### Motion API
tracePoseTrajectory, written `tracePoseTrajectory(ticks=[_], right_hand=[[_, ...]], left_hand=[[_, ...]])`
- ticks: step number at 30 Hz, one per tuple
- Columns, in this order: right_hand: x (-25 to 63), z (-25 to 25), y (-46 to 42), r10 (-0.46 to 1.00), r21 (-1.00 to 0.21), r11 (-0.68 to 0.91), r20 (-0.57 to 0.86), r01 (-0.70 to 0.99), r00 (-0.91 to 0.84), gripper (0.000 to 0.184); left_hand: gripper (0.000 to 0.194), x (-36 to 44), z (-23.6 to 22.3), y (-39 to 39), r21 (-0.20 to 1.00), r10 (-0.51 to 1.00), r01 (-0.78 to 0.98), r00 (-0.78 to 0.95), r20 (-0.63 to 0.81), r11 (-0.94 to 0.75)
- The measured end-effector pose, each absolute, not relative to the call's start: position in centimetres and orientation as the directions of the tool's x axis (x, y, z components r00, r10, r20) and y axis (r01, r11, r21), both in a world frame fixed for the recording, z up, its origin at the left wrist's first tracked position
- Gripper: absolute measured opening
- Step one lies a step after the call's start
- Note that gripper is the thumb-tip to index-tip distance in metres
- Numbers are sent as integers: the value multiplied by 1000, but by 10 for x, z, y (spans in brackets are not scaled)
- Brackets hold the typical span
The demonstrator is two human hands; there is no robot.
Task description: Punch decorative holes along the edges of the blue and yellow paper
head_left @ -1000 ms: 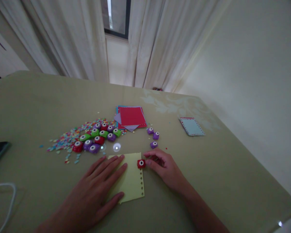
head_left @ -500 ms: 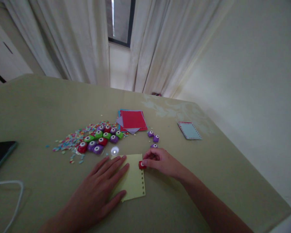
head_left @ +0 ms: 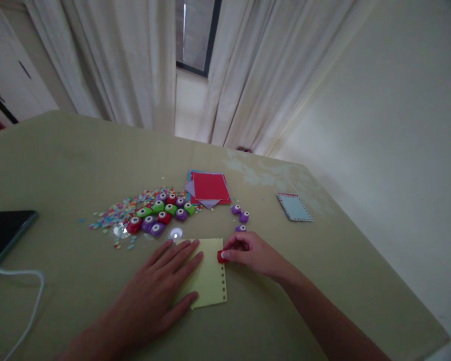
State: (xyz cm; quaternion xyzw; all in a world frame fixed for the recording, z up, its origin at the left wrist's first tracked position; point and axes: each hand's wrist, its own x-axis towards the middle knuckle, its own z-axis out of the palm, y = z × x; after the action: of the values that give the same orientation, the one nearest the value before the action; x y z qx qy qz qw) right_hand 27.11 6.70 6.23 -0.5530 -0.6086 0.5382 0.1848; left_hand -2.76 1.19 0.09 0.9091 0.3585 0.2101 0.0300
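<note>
A yellow square of paper (head_left: 206, 281) lies on the table before me, with a row of punched holes down its right edge. Flat across its left side rests my left hand (head_left: 169, 281), fingers spread. My right hand (head_left: 248, 253) grips a small red craft punch (head_left: 221, 256) at the paper's right edge, thumb on its white button. Just beyond that hand are three purple craft punches (head_left: 244, 216), the nearest one partly covered by my fingers. Further left stands a cluster of red, green and purple punches (head_left: 164, 217).
Colourful paper confetti (head_left: 115, 215) is heaped behind and left of the cluster. A stack of red, blue and lilac paper squares (head_left: 211, 187) lies further back. Hole-edged pale blue paper (head_left: 295, 207) is at the right. On the left are a dark tablet (head_left: 7, 228) and a white cable (head_left: 41, 286).
My right thumb now covers more of the red punch's button. Both hands and the paper stay in place on the table; the whole view has shifted slightly.
</note>
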Motion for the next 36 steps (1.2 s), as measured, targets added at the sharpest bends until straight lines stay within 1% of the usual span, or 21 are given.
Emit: tracePoseTrajectory(ticks=[4,9,12,14,18,22,24,30,36], right_hand=[[272,61,70,867,-851,-206,-388,483,-313,36],[273,60,71,865,-841,-204,-395,501,-311,34],[272,61,71,857,-836,-215,-409,505,-313,37],[272,64,73,842,-825,-235,-437,514,-316,43],[273,72,82,792,-738,-271,-536,618,-292,55],[269,82,90,779,-626,-195,-567,755,-269,57],[266,87,93,754,-565,-180,-605,805,-257,57],[257,98,97,670,-476,-163,-696,864,-257,67],[251,105,101,652,-406,-104,-717,908,-246,63]], left_hand=[[73,-28,2,13,203,650,626,658,381,-753],[69,-28,0,13,164,651,644,660,376,-748],[70,-27,0,13,155,652,649,660,374,-745],[70,-27,0,13,156,653,650,656,378,-743],[70,-26,1,12,155,648,650,647,401,-744],[66,-26,1,12,123,628,645,654,420,-754],[67,-26,2,13,101,619,644,663,421,-759],[71,-26,2,14,91,620,647,668,411,-757],[70,-26,-4,12,163,652,647,655,383,-745]])
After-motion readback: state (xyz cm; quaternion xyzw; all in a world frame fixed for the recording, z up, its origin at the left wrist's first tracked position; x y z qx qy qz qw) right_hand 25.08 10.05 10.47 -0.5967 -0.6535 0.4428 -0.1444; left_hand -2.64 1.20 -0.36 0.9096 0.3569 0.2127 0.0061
